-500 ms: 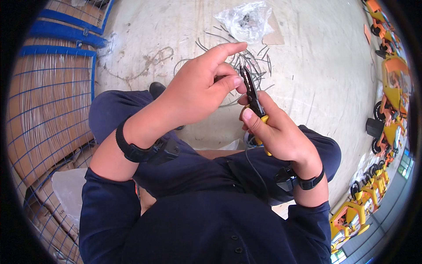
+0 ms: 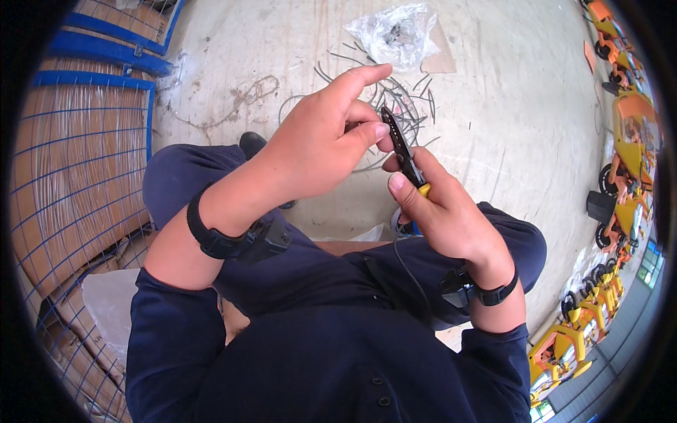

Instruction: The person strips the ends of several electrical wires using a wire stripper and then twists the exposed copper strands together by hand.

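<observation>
A person sits on the floor (image 2: 508,106), knees spread, both bare hands lifted in front of the body. The right hand (image 2: 451,211) is closed round the yellow handles of black pliers (image 2: 400,144), thumb laid along the top; this grip probably lets the palm squeeze while the thumb steers. The pliers stand tilted between the hands, nose pointing away from the body and a little left, which seems to leave the working end in plain sight. The left hand (image 2: 317,137) is drawn into a pinch right beside that end, thumb against curled fingers; whether anything thin is caught there cannot be told. Its index finger stretches out ahead, perhaps to be clear of the blades. Beyond the hands, cut dark wires (image 2: 405,106) lie scattered on the floor, seemingly within easy reach, and past them a clear plastic bag (image 2: 395,35) rests partly over some cardboard (image 2: 442,56). A thin cable (image 2: 412,275) hangs below the right hand. Far left of the hands is a blue mesh cage (image 2: 92,81); far right, yellow-orange vehicles (image 2: 631,127).
</observation>
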Demonstrator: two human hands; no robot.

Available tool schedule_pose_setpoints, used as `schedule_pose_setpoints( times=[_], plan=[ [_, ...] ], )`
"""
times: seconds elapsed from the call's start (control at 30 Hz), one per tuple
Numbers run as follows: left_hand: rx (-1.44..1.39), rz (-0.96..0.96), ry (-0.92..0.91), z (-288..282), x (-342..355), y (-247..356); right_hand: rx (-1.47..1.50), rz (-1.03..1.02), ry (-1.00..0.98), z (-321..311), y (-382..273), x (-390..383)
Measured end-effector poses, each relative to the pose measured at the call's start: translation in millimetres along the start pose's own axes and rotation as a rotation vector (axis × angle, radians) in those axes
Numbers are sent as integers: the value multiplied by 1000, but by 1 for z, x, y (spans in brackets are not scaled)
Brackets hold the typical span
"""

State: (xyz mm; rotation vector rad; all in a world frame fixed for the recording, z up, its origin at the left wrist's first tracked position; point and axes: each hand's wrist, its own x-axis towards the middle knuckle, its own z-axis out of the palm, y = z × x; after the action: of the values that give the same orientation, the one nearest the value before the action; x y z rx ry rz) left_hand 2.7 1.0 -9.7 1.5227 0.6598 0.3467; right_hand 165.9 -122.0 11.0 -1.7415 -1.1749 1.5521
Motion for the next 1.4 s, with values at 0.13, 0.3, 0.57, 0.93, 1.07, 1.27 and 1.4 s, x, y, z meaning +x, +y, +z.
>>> schedule_pose_setpoints(
  times=[0.13, 0.3, 0.57, 0.93, 1.07, 1.27, 1.4],
  plan=[
    [1, 41, 44, 2, 0, -8, -32, -20, 16, 1, 1, 0],
    [23, 104, 80, 3, -1, -8, 31, -65, -22, 1, 6, -1],
    [-16, -12, -2, 1, 0, -1, 25, -53, -21, -1, 5, -1],
    [-59, 98, 89, 7, 0, -15, 21, -78, -9, 0, 6, -1],
    [-72, 91, 98, 8, -1, -13, 4, -66, -6, 0, 6, 0],
    [-64, 48, 84, 8, -2, -9, -6, -9, -32, -2, 4, -1],
    [-54, 56, 92, 7, -2, -8, -24, -3, -15, -2, -1, -2]
  ],
)
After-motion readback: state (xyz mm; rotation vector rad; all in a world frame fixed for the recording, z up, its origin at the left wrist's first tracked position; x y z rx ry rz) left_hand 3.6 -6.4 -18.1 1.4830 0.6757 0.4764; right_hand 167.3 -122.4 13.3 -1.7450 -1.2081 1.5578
